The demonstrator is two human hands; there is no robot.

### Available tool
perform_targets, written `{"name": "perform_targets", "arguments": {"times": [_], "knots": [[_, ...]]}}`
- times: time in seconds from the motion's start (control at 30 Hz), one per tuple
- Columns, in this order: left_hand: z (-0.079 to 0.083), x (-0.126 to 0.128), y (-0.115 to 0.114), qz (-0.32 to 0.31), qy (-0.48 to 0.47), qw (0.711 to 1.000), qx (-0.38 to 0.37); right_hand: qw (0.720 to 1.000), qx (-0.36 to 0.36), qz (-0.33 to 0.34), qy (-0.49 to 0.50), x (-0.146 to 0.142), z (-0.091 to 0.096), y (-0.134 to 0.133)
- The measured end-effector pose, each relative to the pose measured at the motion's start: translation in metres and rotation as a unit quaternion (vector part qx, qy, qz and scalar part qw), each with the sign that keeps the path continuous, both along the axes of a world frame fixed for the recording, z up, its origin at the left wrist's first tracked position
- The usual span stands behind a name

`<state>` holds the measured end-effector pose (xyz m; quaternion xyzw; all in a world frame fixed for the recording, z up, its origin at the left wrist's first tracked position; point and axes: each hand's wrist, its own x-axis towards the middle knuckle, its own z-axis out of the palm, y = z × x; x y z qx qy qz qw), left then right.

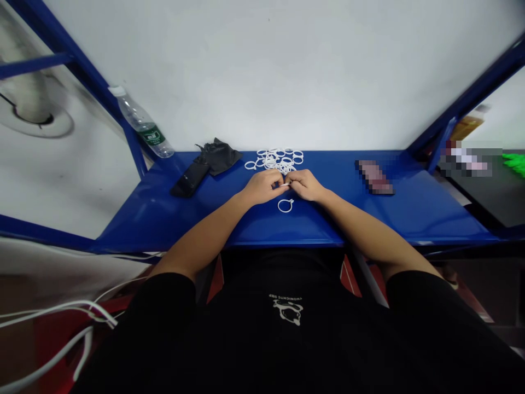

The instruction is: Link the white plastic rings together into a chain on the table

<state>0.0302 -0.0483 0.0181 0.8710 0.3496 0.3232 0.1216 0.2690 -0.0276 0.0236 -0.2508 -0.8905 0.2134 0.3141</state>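
Observation:
My left hand (pixel 263 186) and my right hand (pixel 305 185) meet over the blue table, fingers closed in a pinch. Between their fingertips shows a bit of a white curtain ring (pixel 285 184); the fingers hide most of it. Just in front of the hands, toward my body, a single white ring (pixel 279 209) with a small eyelet lies flat. Beyond my fingers is a loose pile of several similar white rings (pixel 270 162), some overlapping, partly hidden by the hands.
On the left of the blue table (pixel 262 230) lie a black phone (pixel 189 179) and a black pouch (pixel 223 157). A clear bottle with a green label (pixel 152 135) leans at the blue frame. A blurred, phone-like object (pixel 374 177) lies on the right. A white wall rises behind.

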Motion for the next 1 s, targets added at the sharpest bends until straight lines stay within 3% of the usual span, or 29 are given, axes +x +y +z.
{"name": "perform_targets", "arguments": {"times": [0.17,0.27,0.47,0.6,0.73,0.83,1.0], "knots": [[-0.005,-0.005,0.007,-0.03,-0.008,0.999,0.019,1.0,0.022,-0.018,-0.009,0.006,-0.003,0.005],[-0.005,-0.008,0.01,-0.027,-0.007,1.0,0.013,0.996,0.051,-0.079,-0.002,0.012,-0.007,0.014],[-0.004,0.001,0.003,-0.098,0.056,0.993,-0.04,0.976,0.06,-0.191,-0.08,0.025,-0.023,0.038],[-0.002,0.005,-0.004,-0.108,0.075,0.989,-0.071,0.968,0.051,-0.199,-0.144,0.028,-0.033,0.046],[0.002,0.005,-0.007,-0.116,0.083,0.986,-0.081,0.974,0.067,-0.185,-0.112,0.027,-0.035,0.048],[0.003,0.002,-0.003,-0.081,0.077,0.988,-0.105,0.981,0.088,-0.162,-0.067,0.026,-0.03,0.044],[-0.006,-0.01,0.015,0.064,-0.043,0.99,-0.118,0.984,0.156,-0.087,-0.023,0.017,-0.016,0.025]]}}
